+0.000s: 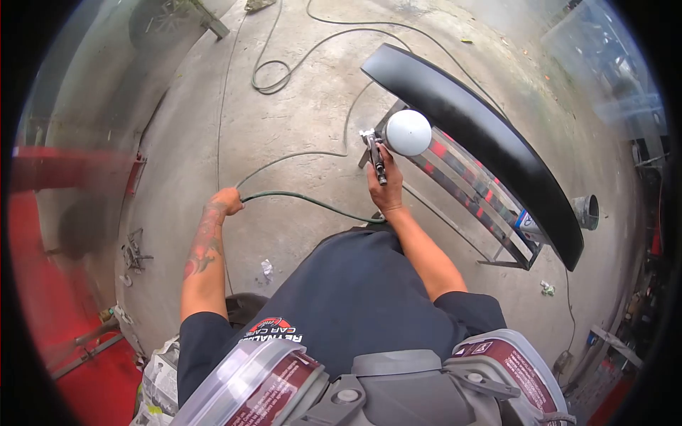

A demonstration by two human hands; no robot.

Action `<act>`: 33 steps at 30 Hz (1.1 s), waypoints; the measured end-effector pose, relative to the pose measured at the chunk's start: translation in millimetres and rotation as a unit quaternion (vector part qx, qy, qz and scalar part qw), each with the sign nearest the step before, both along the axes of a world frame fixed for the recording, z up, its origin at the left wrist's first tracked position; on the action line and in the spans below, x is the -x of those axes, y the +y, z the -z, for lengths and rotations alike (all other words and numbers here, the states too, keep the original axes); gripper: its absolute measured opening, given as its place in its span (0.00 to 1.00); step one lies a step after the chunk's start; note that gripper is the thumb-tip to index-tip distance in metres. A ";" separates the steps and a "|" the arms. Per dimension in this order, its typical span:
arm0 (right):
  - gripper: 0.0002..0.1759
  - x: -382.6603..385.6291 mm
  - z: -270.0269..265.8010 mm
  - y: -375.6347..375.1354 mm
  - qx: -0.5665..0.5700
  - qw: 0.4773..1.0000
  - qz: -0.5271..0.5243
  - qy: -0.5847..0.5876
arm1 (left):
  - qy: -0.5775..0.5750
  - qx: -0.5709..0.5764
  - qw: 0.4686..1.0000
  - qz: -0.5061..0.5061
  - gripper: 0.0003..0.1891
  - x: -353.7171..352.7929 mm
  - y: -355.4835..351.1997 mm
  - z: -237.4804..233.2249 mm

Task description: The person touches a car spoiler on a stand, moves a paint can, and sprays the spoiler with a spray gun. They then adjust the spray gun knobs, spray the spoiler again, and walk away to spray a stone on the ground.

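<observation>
My right hand (386, 180) is wrapped round the handle of a spray gun (376, 157). A round white paint cup (408, 133) sits on top of the gun. Just to the right, a long curved black panel (476, 135) with a glossy sheen lies across a metal stand (455, 186); the gun is beside it. Out to the left, my left hand (226, 202) is closed round a green air hose (305, 198), which loops back toward my body and the gun. The hose's joint with the gun is hidden by my right hand.
More hose (273, 86) lies coiled across the concrete floor (185, 106). A metal can (585, 211) and a blue-and-white container (527, 226) stand by the panel's near end. A red car part or machine (71, 284) is at left. My respirator (398, 387) fills the bottom of the view.
</observation>
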State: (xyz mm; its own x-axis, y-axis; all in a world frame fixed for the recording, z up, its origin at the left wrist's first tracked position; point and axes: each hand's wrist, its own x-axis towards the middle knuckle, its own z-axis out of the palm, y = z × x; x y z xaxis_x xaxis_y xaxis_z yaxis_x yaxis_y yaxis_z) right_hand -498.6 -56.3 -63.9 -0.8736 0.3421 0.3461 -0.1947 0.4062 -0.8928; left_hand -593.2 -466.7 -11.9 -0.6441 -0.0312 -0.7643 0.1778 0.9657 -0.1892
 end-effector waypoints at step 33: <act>0.37 625.4 -113.7 -150.3 0.341 0.935 -0.067 -0.065 | 0.129 -0.417 0.833 -0.338 0.28 427.7 -83.7 45.5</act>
State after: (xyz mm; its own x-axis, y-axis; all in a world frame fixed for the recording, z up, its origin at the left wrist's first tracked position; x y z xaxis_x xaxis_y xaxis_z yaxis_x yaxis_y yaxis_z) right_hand -1124.0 -206.7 49.8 -0.9440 0.3292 -0.0242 -0.0756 -0.2869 -0.9550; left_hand -1020.9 -550.3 -57.4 -0.8409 0.0197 -0.5408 -0.4038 0.6425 0.6512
